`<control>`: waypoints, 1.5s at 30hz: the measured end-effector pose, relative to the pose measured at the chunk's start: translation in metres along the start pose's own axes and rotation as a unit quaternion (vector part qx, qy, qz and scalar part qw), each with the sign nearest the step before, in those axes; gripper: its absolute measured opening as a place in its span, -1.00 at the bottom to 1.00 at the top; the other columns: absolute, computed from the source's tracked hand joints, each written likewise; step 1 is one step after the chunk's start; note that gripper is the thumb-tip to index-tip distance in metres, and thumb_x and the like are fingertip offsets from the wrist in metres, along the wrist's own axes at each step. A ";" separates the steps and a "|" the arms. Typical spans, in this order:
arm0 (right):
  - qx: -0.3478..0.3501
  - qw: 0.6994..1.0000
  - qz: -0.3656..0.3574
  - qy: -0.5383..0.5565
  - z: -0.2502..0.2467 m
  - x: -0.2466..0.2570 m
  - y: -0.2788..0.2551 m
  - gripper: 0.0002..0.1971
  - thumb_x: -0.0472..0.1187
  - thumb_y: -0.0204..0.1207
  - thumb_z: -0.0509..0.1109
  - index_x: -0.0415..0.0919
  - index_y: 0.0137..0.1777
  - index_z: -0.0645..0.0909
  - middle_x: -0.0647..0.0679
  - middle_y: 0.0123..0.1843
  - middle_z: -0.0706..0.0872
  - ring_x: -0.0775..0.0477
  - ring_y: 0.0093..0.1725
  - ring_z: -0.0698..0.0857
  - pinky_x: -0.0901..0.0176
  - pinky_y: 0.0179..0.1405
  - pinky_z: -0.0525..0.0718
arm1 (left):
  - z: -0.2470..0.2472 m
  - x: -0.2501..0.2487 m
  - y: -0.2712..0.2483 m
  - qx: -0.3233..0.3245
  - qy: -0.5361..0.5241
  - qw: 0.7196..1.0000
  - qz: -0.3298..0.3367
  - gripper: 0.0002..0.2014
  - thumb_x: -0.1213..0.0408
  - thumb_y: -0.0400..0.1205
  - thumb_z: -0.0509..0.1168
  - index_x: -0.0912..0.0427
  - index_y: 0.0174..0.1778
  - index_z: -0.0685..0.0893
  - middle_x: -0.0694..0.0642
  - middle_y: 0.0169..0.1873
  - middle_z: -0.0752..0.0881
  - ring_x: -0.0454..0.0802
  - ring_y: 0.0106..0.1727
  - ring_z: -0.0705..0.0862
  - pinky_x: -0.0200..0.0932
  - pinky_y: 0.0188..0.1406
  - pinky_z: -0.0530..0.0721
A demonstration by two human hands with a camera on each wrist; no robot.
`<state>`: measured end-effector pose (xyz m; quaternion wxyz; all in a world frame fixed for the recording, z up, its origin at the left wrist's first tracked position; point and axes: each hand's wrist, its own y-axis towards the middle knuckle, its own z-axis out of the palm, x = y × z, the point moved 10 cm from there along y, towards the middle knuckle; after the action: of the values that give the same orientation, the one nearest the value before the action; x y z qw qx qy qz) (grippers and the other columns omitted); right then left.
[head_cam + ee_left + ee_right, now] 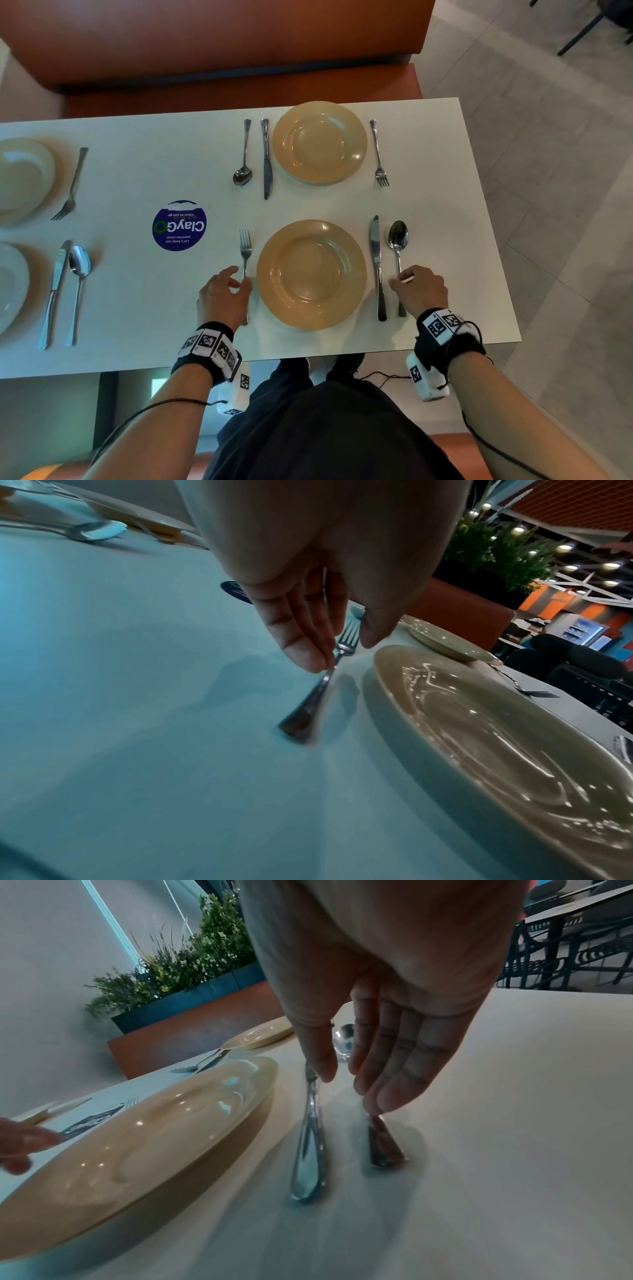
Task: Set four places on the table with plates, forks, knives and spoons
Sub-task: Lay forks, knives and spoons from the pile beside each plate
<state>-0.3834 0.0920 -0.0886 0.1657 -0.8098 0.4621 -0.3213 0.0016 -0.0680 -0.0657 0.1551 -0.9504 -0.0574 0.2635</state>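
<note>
On the white table (164, 308), the near tan plate (311, 274) has a fork (245, 250) on its left and a knife (376, 260) and spoon (398, 240) on its right. My left hand (239, 282) reaches down with nearly straight fingers (308, 656) touching the fork (308, 710) at its handle, thumb apart. My right hand (399, 279) has straight fingers (387, 1096) resting on the spoon handle (385, 1148), with the thumb beside the knife handle (310, 1150). The far plate (319, 142) has its own fork (379, 154), knife (266, 157) and spoon (244, 154).
At the left edge lie two pale plates (24, 178) (10, 284), with a fork (70, 185), knife (54, 294) and spoon (79, 274). A blue round sticker (179, 225) marks the table's middle. An orange bench (212, 41) runs along the far side.
</note>
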 end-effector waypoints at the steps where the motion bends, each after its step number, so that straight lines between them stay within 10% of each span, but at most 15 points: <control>1: -0.002 1.000 0.004 0.000 -0.003 -0.005 0.001 -0.78 0.04 0.52 0.41 -0.06 0.05 0.68 -0.11 0.06 0.77 -0.14 -0.04 0.61 0.16 -0.05 0.45 | -0.005 0.009 -0.001 -0.008 -0.002 1.000 -0.001 -0.63 0.03 0.65 0.31 0.03 0.36 0.63 0.02 0.03 0.77 0.00 0.01 0.67 -0.02 0.14 0.57; 16: 0.001 1.000 0.006 -0.004 0.001 -0.025 -0.002 -0.94 -0.12 0.49 0.44 -0.04 -0.07 0.65 -0.16 0.06 0.77 -0.29 0.06 0.70 0.09 0.03 0.61 | -0.014 0.193 -0.142 0.007 0.000 0.987 -0.161 -0.74 0.19 0.60 0.37 -0.10 0.21 0.65 -0.02 -0.19 0.78 0.03 -0.29 0.79 0.04 0.06 0.69; 21: 0.000 1.000 -0.003 -0.002 -0.001 -0.026 -0.001 -0.91 -0.14 0.48 0.44 -0.06 -0.04 0.69 -0.15 0.04 0.78 -0.28 0.06 0.71 0.09 0.04 0.61 | 0.001 0.205 -0.180 0.008 -0.055 0.975 -0.213 -0.71 0.39 0.56 0.42 0.18 0.20 0.71 0.16 -0.29 0.80 0.01 -0.37 0.76 -0.62 -0.38 0.51; 28: 0.002 1.000 -0.009 -0.005 -0.002 -0.029 0.001 -0.88 -0.17 0.50 0.42 -0.09 0.01 0.71 -0.17 0.06 0.77 -0.30 0.07 0.70 0.08 0.05 0.62 | 0.012 0.194 -0.188 0.021 -0.052 0.976 -0.208 -0.61 0.06 0.49 0.40 0.03 0.23 0.67 0.05 -0.29 0.80 -0.05 -0.46 0.75 -0.29 -0.35 0.53; 45: -0.007 1.000 -0.012 -0.007 0.000 -0.030 0.005 -0.87 -0.15 0.50 0.42 -0.08 0.01 0.71 -0.18 0.09 0.76 -0.31 0.09 0.68 0.06 0.06 0.61 | 0.018 0.186 -0.183 0.054 -0.029 0.979 -0.193 -0.66 0.28 0.59 0.43 0.10 0.30 0.65 0.08 -0.26 0.80 -0.04 -0.37 0.70 -0.10 -0.16 0.47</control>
<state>-0.3977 0.1152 -0.1021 0.1597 -0.8186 0.4532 -0.3146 0.1458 0.1454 -0.1108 0.2522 -0.9037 -0.2297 0.2586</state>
